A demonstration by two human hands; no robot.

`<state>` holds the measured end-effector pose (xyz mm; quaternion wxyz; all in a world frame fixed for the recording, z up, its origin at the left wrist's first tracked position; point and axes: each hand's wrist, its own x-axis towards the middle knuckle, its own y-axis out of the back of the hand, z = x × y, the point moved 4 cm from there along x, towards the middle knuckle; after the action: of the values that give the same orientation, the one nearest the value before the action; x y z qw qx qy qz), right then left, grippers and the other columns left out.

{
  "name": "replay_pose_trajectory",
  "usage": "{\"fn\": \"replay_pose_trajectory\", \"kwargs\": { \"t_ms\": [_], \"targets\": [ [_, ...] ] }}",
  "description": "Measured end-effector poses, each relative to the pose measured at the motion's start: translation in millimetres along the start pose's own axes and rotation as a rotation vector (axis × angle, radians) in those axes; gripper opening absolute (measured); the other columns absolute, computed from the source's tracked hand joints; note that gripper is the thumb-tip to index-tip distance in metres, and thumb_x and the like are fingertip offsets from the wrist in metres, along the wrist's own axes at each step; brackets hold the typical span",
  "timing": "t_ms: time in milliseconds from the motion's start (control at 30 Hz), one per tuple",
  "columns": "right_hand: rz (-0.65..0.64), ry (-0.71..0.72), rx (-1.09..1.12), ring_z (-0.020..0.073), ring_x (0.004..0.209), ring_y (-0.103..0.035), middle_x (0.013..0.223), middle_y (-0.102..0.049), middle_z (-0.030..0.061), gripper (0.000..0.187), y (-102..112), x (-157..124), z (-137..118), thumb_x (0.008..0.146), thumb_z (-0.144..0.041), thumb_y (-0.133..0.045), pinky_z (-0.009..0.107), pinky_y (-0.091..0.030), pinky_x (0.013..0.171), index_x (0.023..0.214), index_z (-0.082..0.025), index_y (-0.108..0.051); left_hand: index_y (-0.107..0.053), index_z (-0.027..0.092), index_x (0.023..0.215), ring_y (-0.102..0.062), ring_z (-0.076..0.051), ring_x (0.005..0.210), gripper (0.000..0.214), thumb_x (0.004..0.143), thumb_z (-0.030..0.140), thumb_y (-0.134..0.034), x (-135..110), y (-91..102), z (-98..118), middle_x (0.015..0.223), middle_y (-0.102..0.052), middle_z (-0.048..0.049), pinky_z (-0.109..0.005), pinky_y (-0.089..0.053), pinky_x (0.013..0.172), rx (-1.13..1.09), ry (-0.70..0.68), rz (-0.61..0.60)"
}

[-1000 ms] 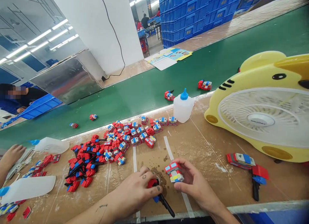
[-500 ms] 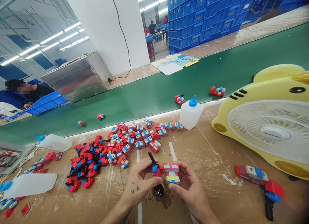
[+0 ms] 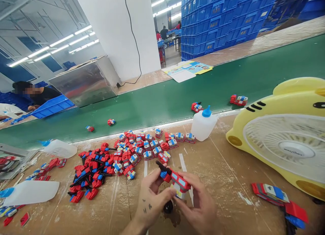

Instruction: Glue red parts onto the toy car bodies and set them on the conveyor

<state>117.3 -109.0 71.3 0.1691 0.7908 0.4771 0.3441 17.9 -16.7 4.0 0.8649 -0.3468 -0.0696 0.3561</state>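
On the table (image 3: 225, 194), a parts heap (image 3: 101, 167), one yellow fan (image 3: 279, 120) and three bottles (image 3: 203, 127) are placed. Above it, a red toy (image 3: 180, 181) is pinched by the left hand (image 3: 153, 199) and right hand (image 3: 199, 203)

This was a factory floor: a long green conveyor belt (image 3: 152, 104) ran past a counter (image 3: 215, 181) heaped with look-alike red, blue and white toy parts (image 3: 126, 156), blue crates (image 3: 215, 23) stood stacked behind, and tube lights (image 3: 61, 40) hung in rows over other people (image 3: 48, 95).

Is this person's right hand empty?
No, the right hand holds a red toy piece with pale blue windows between its thumb and fingers.
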Motion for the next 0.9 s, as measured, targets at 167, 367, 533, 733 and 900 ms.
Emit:
{"fn": "replay_pose_trajectory", "kwargs": {
  "t_ms": [167, 367, 533, 733, 900],
  "targets": [
    [0.063, 0.343, -0.315, 0.0296, 0.118, -0.045, 0.126, -0.045, 0.0136, 0.039, -17, 16, -26, 0.099, -0.006, -0.045, 0.047, -0.044, 0.095, 0.135, -0.018, -0.04, -0.035, 0.018, 0.13, -0.055, -0.014, 0.125, 0.092, 0.055, 0.026, -0.09, 0, -17.7, -3, 0.136, -0.049, -0.0114, -0.009, -0.048, 0.103, -0.066, -0.1, 0.214],
    [-0.123, 0.191, -0.449, 0.0252, 0.126, -0.038, 0.136, -0.037, 0.0085, 0.037, -1, 62, 9, 0.111, -0.036, -0.04, 0.042, -0.036, 0.107, 0.143, -0.019, -0.034, -0.042, 0.015, 0.127, -0.061, -0.012, 0.106, 0.078, 0.065, 0.045, -0.079, 78, 23.6, 43, 0.121, -0.058, -0.0084, -0.016, -0.052, 0.094, 0.317, -0.19, 0.125],
    [-0.124, 0.089, -0.963, 0.0376, 0.106, -0.041, 0.121, -0.044, 0.0187, 0.043, 39, 115, 61, 0.09, -0.005, -0.059, 0.055, -0.038, 0.09, 0.131, 0.0, -0.048, -0.042, 0.017, 0.139, -0.057, -0.018, 0.106, 0.081, 0.067, 0.03, -0.079, 216, 73.1, 93, 0.115, -0.06, -0.0079, -0.042, -0.045, 0.109, 0.913, -0.175, 0.198],
    [-0.197, -0.054, -1.124, 0.0345, 0.093, -0.042, 0.097, -0.046, 0.0128, 0.027, 40, 104, 82, 0.084, 0.001, -0.075, 0.049, -0.04, 0.075, 0.107, -0.006, -0.062, -0.052, 0.012, 0.127, -0.055, -0.022, 0.113, 0.057, 0.076, 0.024, -0.075, 319, 63.5, 74, 0.124, -0.052, -0.0122, -0.044, -0.052, 0.101, 1.448, 0.124, 0.021],
    [-0.187, -0.033, -0.911, 0.027, 0.091, -0.046, 0.102, -0.05, 0.0066, 0.024, 51, 76, 84, 0.093, -0.008, -0.054, 0.04, -0.038, 0.076, 0.115, -0.014, -0.055, -0.039, 0.014, 0.141, -0.054, -0.023, 0.115, 0.07, 0.081, 0.032, -0.071, 335, 51.0, 44, 0.126, -0.051, -0.014, -0.044, -0.052, 0.101, 1.495, 0.118, -0.024]
  ]
}}
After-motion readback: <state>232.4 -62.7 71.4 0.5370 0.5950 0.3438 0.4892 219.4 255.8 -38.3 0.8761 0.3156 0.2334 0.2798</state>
